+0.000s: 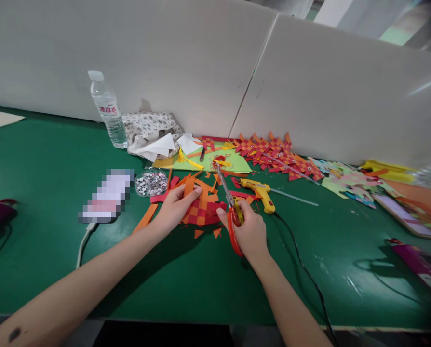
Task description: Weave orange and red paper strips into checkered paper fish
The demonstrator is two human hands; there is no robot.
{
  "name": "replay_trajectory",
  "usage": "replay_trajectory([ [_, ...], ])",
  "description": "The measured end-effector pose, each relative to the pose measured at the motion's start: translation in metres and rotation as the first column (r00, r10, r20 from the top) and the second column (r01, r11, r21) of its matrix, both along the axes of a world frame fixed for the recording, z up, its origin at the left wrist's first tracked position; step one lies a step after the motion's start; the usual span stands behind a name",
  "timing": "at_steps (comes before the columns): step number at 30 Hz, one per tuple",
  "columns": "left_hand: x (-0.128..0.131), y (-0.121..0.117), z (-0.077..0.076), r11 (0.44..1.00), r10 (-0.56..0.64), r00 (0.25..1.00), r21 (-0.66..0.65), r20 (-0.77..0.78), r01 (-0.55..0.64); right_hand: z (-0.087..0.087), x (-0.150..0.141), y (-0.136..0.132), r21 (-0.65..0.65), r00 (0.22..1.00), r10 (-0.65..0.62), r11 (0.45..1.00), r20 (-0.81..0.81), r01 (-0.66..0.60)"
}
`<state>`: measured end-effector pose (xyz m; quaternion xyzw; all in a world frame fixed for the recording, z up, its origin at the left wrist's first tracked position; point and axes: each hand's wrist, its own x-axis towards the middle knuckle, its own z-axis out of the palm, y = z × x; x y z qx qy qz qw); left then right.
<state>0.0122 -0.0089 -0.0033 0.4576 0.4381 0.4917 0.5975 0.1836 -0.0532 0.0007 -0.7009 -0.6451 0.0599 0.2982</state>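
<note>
My left hand (175,208) pinches a woven paper piece (201,212) of orange and red strips, its thumb on top. In my right hand (251,229) is a pair of scissors (233,217) with red handles, the blades pointing away from me beside the woven piece. Whether the blades touch paper, I cannot tell. Loose orange paper strips (145,218) and small cut triangles (198,233) lie around the piece. Just beyond my right hand rests a yellow hot glue gun (259,193) with a clear glue stick in its back.
Finished woven paper fish (269,152) are heaped by the partition (320,96). A tray of googly eyes (151,183), a phone (109,197) on a cable, a water bottle (109,113) and a patterned pouch (152,127) stand at left. The glue gun's black cord (305,270) runs to the front edge.
</note>
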Motion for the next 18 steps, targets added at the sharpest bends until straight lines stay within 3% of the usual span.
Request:
replay_trajectory([
  [11,0.0008,0.0013,0.0016,0.996,-0.013,0.999,-0.086,-0.030,0.010,0.0004,-0.0003,-0.0004,-0.006,1.000,-0.016,1.000,-0.005,0.016],
  [18,-0.0003,0.0028,-0.0007,0.998,-0.056,0.998,-0.007,-0.034,0.056,-0.0010,0.0003,0.0003,0.023,0.991,-0.011,1.000,-0.131,0.014],
])
